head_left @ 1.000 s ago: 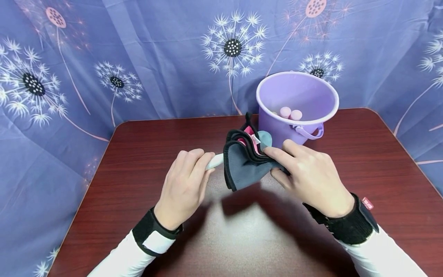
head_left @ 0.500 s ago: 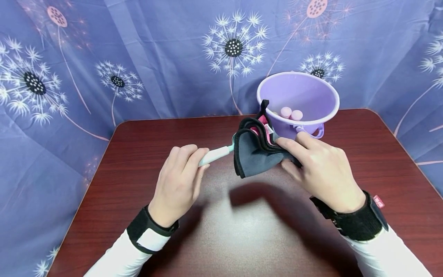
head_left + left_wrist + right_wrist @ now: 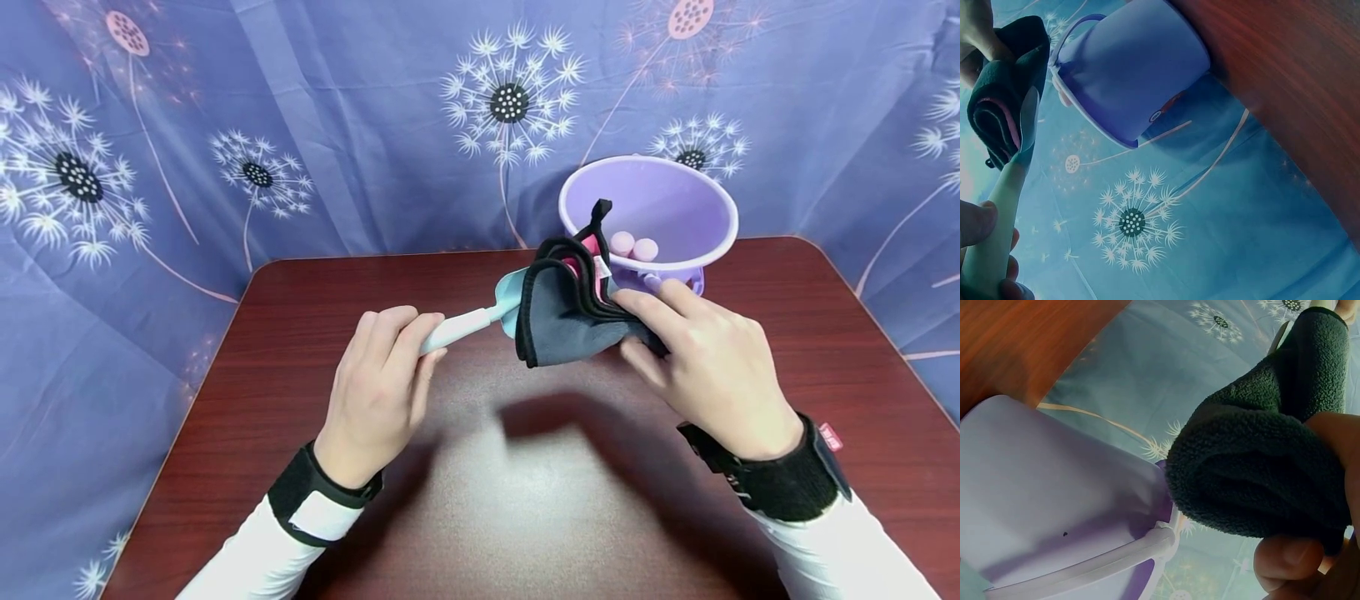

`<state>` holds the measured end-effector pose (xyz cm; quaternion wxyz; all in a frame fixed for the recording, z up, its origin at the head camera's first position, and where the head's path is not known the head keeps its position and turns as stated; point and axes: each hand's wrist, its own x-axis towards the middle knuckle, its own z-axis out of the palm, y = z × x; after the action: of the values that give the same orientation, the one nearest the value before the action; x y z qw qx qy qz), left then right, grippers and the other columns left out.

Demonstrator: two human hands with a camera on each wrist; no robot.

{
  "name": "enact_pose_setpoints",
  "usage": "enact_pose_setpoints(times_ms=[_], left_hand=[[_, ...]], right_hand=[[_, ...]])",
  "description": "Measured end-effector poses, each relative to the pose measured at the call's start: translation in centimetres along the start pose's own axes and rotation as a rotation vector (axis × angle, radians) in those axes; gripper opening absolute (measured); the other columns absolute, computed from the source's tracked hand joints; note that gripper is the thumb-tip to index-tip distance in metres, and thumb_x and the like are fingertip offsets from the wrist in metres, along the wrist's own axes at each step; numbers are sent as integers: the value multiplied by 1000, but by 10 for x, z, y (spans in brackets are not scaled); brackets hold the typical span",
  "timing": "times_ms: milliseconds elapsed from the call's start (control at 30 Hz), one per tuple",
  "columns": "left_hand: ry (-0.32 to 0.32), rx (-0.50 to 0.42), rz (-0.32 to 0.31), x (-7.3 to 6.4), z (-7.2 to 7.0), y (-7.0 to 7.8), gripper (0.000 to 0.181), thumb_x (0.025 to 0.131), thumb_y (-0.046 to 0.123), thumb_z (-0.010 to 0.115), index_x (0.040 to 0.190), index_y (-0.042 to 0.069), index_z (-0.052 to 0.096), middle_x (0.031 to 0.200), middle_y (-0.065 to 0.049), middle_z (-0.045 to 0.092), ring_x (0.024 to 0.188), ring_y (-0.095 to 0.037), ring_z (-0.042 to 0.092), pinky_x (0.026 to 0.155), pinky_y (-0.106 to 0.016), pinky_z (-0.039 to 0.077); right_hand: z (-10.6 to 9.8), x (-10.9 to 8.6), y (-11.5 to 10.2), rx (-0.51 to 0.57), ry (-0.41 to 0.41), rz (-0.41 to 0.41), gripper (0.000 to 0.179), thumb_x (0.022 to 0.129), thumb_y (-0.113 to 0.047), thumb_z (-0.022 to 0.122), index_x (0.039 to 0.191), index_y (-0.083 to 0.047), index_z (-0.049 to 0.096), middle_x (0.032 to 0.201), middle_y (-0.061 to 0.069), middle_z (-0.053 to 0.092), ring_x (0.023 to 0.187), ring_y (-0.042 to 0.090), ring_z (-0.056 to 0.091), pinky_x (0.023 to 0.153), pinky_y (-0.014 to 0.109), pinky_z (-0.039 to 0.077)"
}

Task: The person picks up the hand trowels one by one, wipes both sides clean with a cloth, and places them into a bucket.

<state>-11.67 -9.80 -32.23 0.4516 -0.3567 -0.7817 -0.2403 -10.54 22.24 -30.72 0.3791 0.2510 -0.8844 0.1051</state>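
Observation:
In the head view my left hand (image 3: 378, 387) grips the white handle of a pale teal, spoon-like utensil (image 3: 506, 302), held above the table. Part of its broad head is hidden behind a folded dark grey cleaning cloth (image 3: 562, 329). Black edging, pink inner layers, a white label and a black loop show on the cloth. My right hand (image 3: 712, 367) pinches the cloth between thumb and fingers at its right end. From the left wrist, the utensil's head (image 3: 1029, 119) appears against or very near the cloth (image 3: 1000, 103). Thick, fuzzy folds of cloth (image 3: 1247, 469) fill the right wrist view.
Behind the cloth stands a purple bucket (image 3: 675, 200) with a pale rim and side handle, near the table's back edge. Pink rounded things (image 3: 633, 246) show inside it. The dark red-brown wooden table (image 3: 315, 300) meets a blue dandelion-print curtain (image 3: 375, 125).
Both hands have drawn apart, the cloth moving right and up, the utensil slightly left. The utensil's head, earlier mostly behind the cloth, now shows partly at the cloth's left side.

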Motion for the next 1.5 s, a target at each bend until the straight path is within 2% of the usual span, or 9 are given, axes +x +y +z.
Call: enact_pose_setpoints(times_ms=[200,433,733,933,1133,1333,1500], left_hand=[[13,12,-8,0,0,0,26,100,16,59,113,-5,65,98,-17,57,76,-32,46,62,-38,40],[42,37,-1,0,2,3,27,101,17,58,112,-6,65,97,-17,56,73,-31,45,59,-38,39],[68,47,17,0,5,8,27,102,17,56,111,-7,64,96,-17,55,71,-30,44,56,-37,38],[61,61,17,-2,7,11,27,103,17,54,112,-7,64,95,-16,55,70,-29,44,56,-36,38],[54,72,24,-5,10,13,27,103,17,53,112,-7,64,97,-16,56,71,-29,44,56,-37,39],[42,81,37,-6,12,16,29,105,18,50,112,-6,63,98,-16,56,71,-29,44,57,-37,40],[29,74,37,-7,14,18,29,105,18,49,112,-7,63,98,-15,56,71,-28,44,57,-37,40]], right_hand=[[0,0,-1,15,7,16,37,85,-24,53,115,-14,71,78,1,51,47,15,33,38,38,29],[3,-1,-5,43,-19,46,36,86,-25,53,115,-13,71,82,-1,54,47,15,37,40,37,33],[10,-2,-13,117,-18,59,31,83,-21,58,110,-12,71,77,-4,51,51,13,37,41,35,33],[12,-4,-19,194,-77,81,30,83,-19,62,110,-14,71,79,-9,50,56,8,38,45,30,33],[15,-4,-27,291,-167,106,25,86,-19,62,109,-20,70,85,-15,52,65,3,43,54,25,36],[17,-4,-34,419,-232,143,24,87,-16,64,107,-27,68,88,-18,53,70,1,47,61,16,34],[20,-4,-38,548,-281,173,28,89,-12,64,110,-30,66,90,-17,56,74,1,51,62,17,38]])
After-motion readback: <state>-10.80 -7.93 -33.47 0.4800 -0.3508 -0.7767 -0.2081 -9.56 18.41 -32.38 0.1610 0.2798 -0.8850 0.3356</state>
